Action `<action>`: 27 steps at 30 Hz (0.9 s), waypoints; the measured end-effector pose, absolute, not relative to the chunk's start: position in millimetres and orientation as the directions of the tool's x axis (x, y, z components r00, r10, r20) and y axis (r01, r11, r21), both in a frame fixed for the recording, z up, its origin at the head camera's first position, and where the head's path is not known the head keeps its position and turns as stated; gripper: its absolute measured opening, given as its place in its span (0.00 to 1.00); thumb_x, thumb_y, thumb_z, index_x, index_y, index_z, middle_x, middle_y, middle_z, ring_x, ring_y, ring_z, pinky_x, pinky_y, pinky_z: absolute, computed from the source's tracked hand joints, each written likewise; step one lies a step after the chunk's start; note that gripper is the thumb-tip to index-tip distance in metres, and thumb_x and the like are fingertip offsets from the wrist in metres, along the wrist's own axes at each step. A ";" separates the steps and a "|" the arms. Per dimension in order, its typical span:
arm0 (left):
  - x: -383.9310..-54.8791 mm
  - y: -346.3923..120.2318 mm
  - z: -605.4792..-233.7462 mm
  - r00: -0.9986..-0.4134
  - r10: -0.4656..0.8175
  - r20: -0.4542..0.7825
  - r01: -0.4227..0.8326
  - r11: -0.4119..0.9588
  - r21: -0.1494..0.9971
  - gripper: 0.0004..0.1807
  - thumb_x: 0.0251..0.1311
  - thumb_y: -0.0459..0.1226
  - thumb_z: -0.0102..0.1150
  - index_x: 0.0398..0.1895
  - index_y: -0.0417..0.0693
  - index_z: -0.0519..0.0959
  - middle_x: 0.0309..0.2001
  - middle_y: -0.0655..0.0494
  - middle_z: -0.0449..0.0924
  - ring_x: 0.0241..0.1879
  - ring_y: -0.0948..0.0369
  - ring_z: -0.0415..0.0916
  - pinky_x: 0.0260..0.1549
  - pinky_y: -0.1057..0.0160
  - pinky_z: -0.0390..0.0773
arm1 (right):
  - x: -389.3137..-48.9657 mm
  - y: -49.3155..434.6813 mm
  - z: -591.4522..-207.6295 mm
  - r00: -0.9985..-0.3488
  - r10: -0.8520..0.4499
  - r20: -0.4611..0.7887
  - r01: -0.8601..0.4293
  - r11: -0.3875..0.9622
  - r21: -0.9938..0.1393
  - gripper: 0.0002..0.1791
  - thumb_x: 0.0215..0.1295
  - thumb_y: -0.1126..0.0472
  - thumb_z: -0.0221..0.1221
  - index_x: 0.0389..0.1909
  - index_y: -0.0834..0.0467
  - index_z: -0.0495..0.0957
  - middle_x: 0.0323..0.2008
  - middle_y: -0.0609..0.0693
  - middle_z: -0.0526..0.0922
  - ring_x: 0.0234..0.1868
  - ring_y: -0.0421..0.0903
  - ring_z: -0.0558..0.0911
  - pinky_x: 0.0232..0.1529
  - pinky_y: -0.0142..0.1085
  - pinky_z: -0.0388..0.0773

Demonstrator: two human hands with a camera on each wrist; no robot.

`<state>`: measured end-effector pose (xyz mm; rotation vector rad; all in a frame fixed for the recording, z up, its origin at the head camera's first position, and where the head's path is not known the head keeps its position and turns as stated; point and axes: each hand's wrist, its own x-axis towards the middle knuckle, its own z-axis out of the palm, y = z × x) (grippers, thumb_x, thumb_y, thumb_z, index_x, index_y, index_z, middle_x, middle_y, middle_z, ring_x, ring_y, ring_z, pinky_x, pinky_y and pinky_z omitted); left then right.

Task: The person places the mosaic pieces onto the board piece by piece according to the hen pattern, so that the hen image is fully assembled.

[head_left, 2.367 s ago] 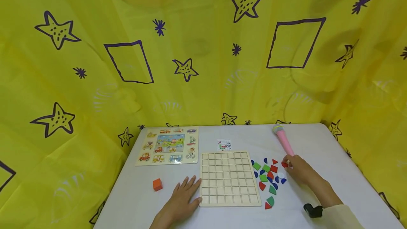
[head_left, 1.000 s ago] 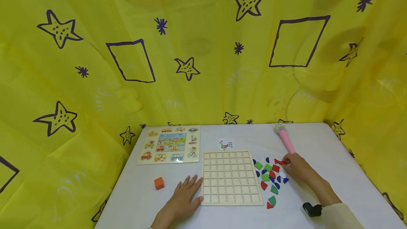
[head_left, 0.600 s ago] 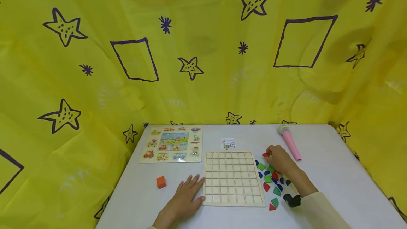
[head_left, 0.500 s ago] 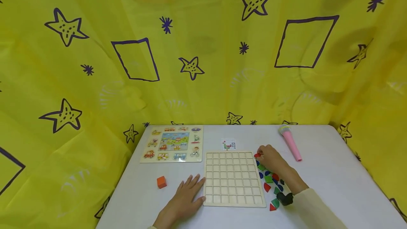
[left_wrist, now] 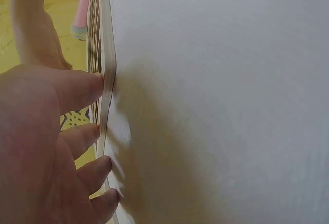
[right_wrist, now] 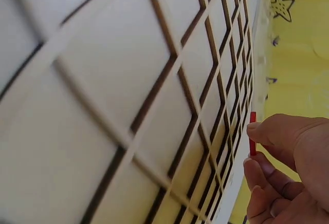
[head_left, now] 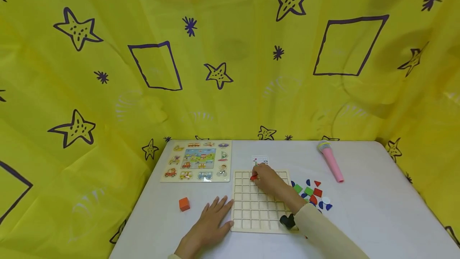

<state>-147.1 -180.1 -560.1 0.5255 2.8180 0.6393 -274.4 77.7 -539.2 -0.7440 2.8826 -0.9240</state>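
My right hand is over the upper part of a wooden grid board, pinching a small flat red tile between thumb and fingers. In the right wrist view that red tile appears edge-on, close over the far rows of square cells. My left hand lies with fingers spread at the board's left edge. The left wrist view has its thumb and fingertips right at the wooden rim. Part of a small pattern card behind the board is covered by the right hand.
Loose red, green, blue and white tiles lie right of the board, some hidden by the right forearm. A pink microphone lies behind them. At left are a vehicle picture puzzle and an orange cube. Yellow cloth surrounds the table.
My right hand has picked the red tile up near the microphone and carried it left, over the board. The left hand has stayed at the board's edge. The head view has shifted slightly.
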 end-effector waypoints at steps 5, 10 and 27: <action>-146.4 -179.9 -559.6 -0.915 0.385 -0.118 0.297 0.843 0.449 0.36 0.75 0.56 0.53 0.83 0.58 0.63 0.83 0.51 0.59 0.82 0.41 0.52 0.78 0.32 0.51 | -273.4 60.5 -543.8 -0.857 -0.490 0.161 -0.502 0.721 -0.478 0.07 0.65 0.70 0.70 0.38 0.58 0.81 0.36 0.49 0.77 0.37 0.44 0.76 0.42 0.43 0.80; -145.7 -179.7 -558.5 -0.915 0.386 -0.116 0.300 0.844 0.444 0.36 0.75 0.55 0.54 0.83 0.58 0.63 0.83 0.50 0.59 0.82 0.41 0.52 0.77 0.31 0.52 | -272.1 52.5 -545.7 -0.836 -0.526 0.155 -0.536 0.725 -0.433 0.07 0.65 0.70 0.68 0.40 0.58 0.82 0.36 0.48 0.77 0.37 0.44 0.77 0.42 0.42 0.80; -146.8 -181.3 -560.3 -0.915 0.391 -0.104 0.309 0.841 0.445 0.36 0.75 0.55 0.53 0.83 0.59 0.63 0.83 0.50 0.59 0.82 0.41 0.52 0.77 0.31 0.52 | -274.1 52.3 -541.0 -0.834 -0.547 0.070 -0.504 0.705 -0.499 0.03 0.69 0.69 0.67 0.38 0.59 0.83 0.37 0.48 0.77 0.41 0.45 0.77 0.47 0.45 0.81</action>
